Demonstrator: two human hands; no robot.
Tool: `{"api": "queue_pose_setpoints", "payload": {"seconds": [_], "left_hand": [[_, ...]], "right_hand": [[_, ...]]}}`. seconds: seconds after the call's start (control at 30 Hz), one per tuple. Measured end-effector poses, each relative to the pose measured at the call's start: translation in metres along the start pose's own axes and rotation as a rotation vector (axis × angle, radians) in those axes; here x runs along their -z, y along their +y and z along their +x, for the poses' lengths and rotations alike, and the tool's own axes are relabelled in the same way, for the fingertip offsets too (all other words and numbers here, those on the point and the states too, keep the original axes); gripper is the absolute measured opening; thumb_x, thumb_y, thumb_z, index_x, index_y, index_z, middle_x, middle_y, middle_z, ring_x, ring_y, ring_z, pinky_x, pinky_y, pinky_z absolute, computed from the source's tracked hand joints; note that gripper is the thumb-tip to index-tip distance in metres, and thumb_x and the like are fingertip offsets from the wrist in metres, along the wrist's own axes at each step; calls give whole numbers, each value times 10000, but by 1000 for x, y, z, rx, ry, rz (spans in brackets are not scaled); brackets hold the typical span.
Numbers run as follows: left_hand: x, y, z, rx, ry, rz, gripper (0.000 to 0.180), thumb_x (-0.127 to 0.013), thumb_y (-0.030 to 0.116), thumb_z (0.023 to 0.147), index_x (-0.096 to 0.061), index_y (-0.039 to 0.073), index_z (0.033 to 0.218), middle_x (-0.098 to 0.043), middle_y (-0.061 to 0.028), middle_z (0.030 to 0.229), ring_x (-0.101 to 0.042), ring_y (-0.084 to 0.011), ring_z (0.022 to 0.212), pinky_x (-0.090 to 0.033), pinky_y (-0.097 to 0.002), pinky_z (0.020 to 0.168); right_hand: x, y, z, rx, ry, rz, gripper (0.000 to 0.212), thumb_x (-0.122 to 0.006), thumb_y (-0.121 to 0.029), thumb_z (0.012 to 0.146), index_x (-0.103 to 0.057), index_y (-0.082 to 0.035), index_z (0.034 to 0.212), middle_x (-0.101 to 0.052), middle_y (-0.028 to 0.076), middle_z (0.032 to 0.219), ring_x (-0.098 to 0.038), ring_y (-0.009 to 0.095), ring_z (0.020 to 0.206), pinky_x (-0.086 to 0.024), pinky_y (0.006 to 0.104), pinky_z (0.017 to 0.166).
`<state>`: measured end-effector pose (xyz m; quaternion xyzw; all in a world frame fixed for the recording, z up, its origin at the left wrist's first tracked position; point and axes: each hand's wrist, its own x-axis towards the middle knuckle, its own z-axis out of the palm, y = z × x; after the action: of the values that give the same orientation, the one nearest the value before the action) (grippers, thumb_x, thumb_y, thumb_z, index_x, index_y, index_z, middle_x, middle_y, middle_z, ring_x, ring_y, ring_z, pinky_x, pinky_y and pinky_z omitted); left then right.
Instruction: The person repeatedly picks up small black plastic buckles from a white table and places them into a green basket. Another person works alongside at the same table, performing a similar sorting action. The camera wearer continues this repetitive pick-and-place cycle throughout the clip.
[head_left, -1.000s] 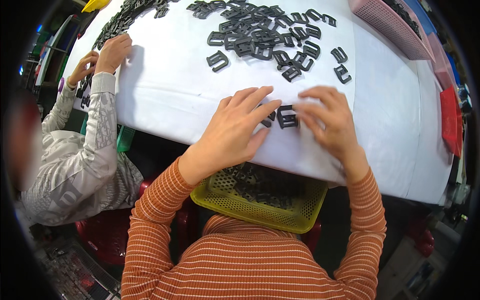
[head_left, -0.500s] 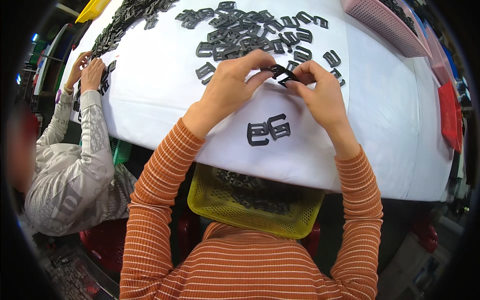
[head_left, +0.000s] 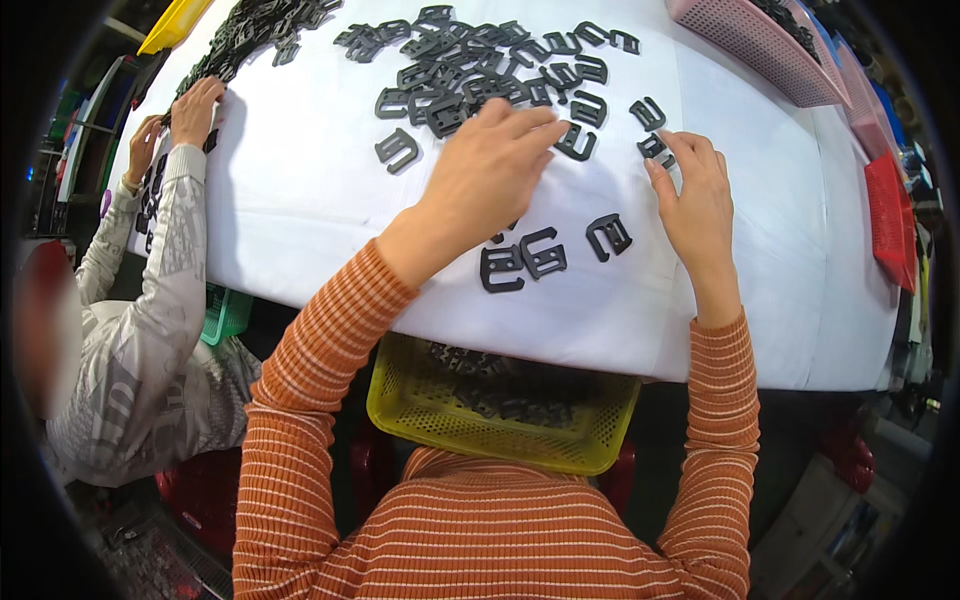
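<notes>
The person's hands are staying well apart. The left hand (head_left: 488, 160) is hovering beside the pile of black plastic buckles (head_left: 482, 90) on the white-covered desk (head_left: 765, 230), its grip hidden. The right hand (head_left: 692, 185) is holding thumb and forefinger parted beside a single buckle (head_left: 652, 150). Three loose buckles (head_left: 545, 260) are lying nearer the desk's edge.

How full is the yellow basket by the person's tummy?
Partly full: black pieces lie inside the yellow basket, its front wall bare. Their depth, I cannot tell.
</notes>
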<state>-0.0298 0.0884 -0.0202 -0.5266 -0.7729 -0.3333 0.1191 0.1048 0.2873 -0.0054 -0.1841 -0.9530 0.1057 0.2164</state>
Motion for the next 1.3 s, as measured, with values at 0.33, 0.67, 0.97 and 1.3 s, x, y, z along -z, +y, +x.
{"api": "queue_pose_setpoints", "payload": {"seconds": [0.33,0.67,0.97,1.3], "left_hand": [[-32,-8,39,-90,-25,30,324,-547,-76,763,-700,58,1015,-696,-75,1073,-607,-252,1109,-448,-385,973],[-53,-38,60,46,40,305,235,-659,143,852,-696,76,1074,-694,-59,1098,-572,-220,1158,-433,-400,951],[-30,-26,74,411,-152,-285,150,-678,186,868,-748,80,947,-705,-84,903,-600,-249,860,-474,-360,779],[-59,-52,104,75,-191,182,365,-681,171,829,-664,83,1183,-652,-66,1205,-540,-299,1082,-426,-403,945]], "right_hand": [[8,14,-5,290,-76,-8,295,-736,-231,805,-688,-68,1046,-656,36,1016,-589,215,960,-470,361,806],[-18,22,49,350,-32,23,291,-682,-217,863,-668,-90,1125,-672,45,1083,-579,225,1072,-434,398,920],[-19,18,107,268,-390,-111,396,-603,-249,921,-583,-136,1300,-576,86,1343,-491,239,1278,-376,417,1069],[-46,42,140,281,-185,-68,363,-624,-320,905,-660,-144,1221,-631,38,1269,-523,251,1233,-377,399,1076]]}}
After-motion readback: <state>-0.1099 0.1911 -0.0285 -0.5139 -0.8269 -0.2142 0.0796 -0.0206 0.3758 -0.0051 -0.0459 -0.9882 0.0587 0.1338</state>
